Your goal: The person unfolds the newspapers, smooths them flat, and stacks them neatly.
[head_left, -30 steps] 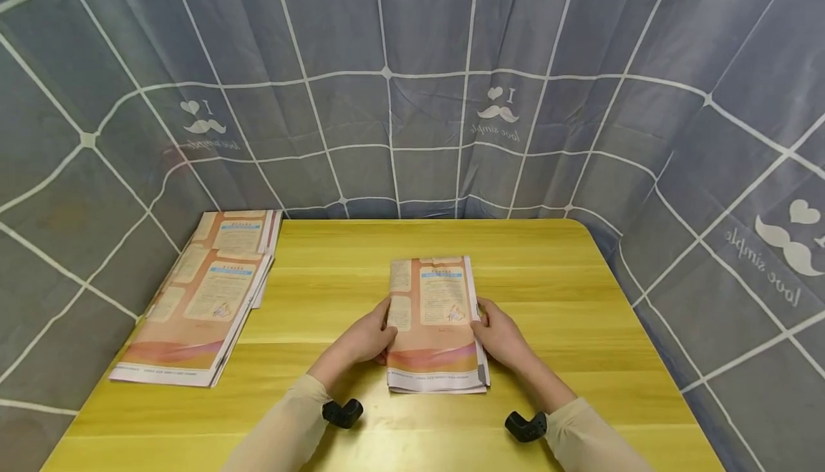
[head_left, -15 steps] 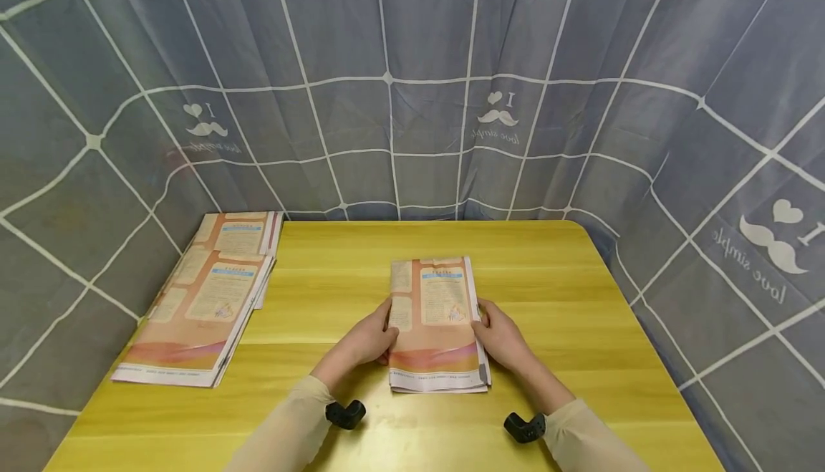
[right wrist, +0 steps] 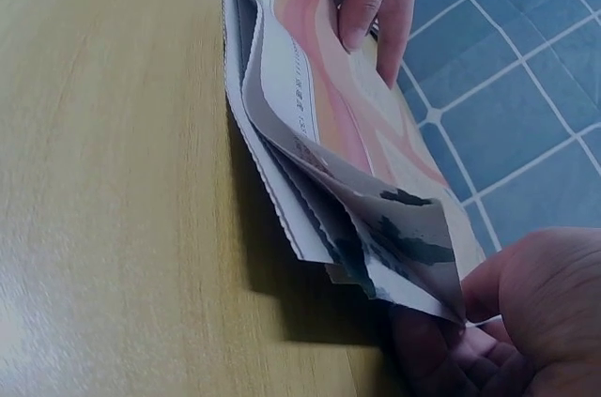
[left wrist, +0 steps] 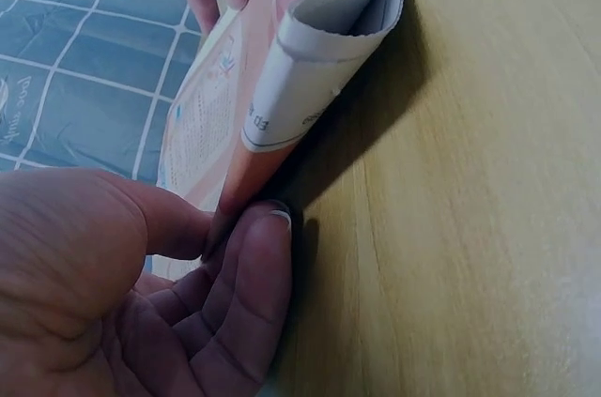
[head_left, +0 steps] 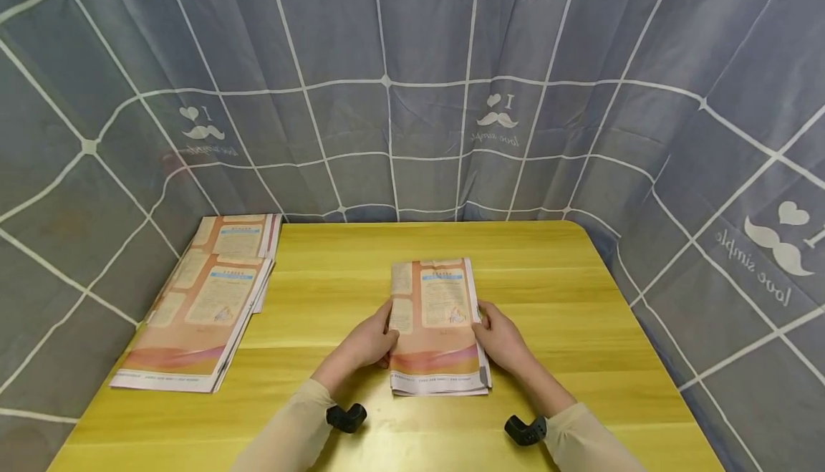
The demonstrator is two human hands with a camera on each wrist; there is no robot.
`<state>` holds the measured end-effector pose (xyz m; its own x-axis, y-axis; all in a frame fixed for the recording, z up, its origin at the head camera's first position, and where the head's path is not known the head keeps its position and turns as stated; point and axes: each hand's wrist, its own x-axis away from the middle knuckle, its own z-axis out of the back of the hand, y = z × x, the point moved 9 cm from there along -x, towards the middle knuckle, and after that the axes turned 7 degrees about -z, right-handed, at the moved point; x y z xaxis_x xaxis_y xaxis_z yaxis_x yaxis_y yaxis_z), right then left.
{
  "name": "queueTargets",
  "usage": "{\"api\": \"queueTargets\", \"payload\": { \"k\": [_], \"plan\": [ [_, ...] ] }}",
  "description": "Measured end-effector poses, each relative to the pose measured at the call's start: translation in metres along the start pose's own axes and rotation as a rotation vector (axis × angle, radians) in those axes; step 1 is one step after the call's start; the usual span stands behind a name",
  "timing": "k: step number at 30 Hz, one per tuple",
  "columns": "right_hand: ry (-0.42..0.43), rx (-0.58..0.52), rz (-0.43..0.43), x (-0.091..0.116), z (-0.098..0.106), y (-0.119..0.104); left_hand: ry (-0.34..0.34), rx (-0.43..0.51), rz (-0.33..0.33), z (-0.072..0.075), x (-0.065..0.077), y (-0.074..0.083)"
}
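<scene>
A folded newspaper (head_left: 438,329) with an orange and pink page lies lengthwise between both hands at the middle of the table. My left hand (head_left: 372,336) pinches its left, folded edge, thumb on top and fingers beneath; the left wrist view shows this grip on the newspaper (left wrist: 282,87) closely. On the opposite side my right hand (head_left: 503,334) pinches the loose edge. In the right wrist view the layered sheets of the newspaper (right wrist: 319,125) fan apart near the right thumb and fingers (right wrist: 526,294). Its near end looks slightly raised off the wood.
Two overlapping stacks of similar folded newspapers (head_left: 187,321) lie along the table's left edge. The yellow wooden table (head_left: 548,264) has a rounded far right corner. A grey curtain with white grid lines (head_left: 425,128) hangs around the back and sides.
Both hands keep their hold on the newspaper, which stays practically in place. Only a slight shift of the head view shows.
</scene>
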<state>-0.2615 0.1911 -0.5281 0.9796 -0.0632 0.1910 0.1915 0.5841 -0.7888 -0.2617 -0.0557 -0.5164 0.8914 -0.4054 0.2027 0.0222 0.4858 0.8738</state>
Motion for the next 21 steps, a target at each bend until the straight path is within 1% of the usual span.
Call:
{"api": "queueTargets", "payload": {
  "k": [7,16,19,21],
  "plan": [
    [-0.003,-0.006,0.001,-0.002,-0.0013,0.0007,0.009,-0.036,0.007,0.0013,-0.0014,-0.0021],
    [-0.001,-0.002,-0.01,-0.0012,-0.0035,0.003,0.012,-0.054,0.016,0.0016,-0.0004,-0.0026],
    [0.013,-0.01,-0.013,-0.0002,-0.0018,0.0028,0.018,-0.099,0.012,0.0013,-0.001,-0.0031],
    [0.032,-0.01,-0.009,0.0001,0.0007,0.0018,0.024,-0.171,0.007,0.0008,-0.0018,-0.0025]
  ]
}}
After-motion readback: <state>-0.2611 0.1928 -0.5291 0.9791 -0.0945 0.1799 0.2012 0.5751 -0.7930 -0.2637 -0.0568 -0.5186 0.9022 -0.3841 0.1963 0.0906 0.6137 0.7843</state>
